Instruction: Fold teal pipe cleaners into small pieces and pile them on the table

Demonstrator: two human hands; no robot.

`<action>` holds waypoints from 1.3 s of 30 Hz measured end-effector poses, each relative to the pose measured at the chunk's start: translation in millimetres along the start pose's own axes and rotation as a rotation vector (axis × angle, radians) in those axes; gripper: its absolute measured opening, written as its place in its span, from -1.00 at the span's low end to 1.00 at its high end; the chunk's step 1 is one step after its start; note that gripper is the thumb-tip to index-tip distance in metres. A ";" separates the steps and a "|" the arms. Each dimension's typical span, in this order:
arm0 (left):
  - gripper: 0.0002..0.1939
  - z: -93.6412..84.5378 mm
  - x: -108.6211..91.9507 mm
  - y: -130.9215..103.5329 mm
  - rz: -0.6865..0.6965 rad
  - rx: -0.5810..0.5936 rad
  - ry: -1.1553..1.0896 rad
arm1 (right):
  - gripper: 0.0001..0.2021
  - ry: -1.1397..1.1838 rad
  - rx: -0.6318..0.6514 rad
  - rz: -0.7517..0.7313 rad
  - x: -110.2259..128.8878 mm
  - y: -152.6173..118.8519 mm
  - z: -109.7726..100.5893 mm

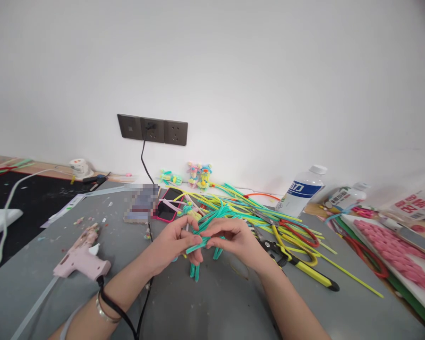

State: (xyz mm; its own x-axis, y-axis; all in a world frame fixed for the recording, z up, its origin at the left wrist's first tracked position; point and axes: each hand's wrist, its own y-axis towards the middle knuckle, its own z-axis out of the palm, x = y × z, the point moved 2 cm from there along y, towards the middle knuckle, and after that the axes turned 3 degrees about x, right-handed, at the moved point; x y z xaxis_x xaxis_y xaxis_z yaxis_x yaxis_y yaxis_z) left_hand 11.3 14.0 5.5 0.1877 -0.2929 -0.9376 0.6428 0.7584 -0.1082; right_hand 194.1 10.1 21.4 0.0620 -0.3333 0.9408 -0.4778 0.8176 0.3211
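Observation:
Both hands meet over the middle of the grey table. My left hand (175, 243) pinches short teal pipe cleaner pieces (194, 246) between thumb and fingers, and a ring shows on one finger. Close against it on the right, my right hand (232, 236) has its thumb and fingertips closed on the same teal pieces. Bent teal ends (194, 272) hang down just below the fingers. Behind the hands lies a loose pile of teal, yellow and pink pipe cleaners (248, 208). Fingers partly hide how the pieces are joined.
A pink glue gun (81, 259) lies left, its cord passing the left forearm. Yellow-handled pliers (279, 248) and a yellow cutter (313, 274) lie right. A bottle (301, 193), a pink-framed phone (167, 208) and small figures (199, 175) stand or lie farther back.

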 end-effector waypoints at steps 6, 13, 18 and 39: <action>-0.60 1.0 1.2 -0.4 0.033 0.054 -0.002 | -0.90 -0.043 0.013 -0.022 4.2 -0.2 1.3; -0.60 2.6 -0.5 -0.8 0.016 0.050 0.011 | -0.87 -0.117 0.026 -0.073 1.6 -1.9 1.4; -0.64 2.5 -1.1 -1.8 0.011 0.035 0.024 | -0.88 -0.141 0.040 -0.082 2.6 -2.1 2.9; -0.96 -12.8 -3.0 -1.6 0.634 -0.215 0.449 | -0.73 -0.177 -0.123 0.038 4.9 0.7 4.7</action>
State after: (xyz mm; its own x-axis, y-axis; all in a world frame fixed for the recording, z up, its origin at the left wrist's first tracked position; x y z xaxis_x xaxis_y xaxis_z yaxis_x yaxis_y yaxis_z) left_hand 0.2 21.2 4.2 0.1233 0.4577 -0.8805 0.3486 0.8107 0.4703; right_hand 190.0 6.8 25.7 -0.1138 -0.3689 0.9225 -0.3658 0.8788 0.3064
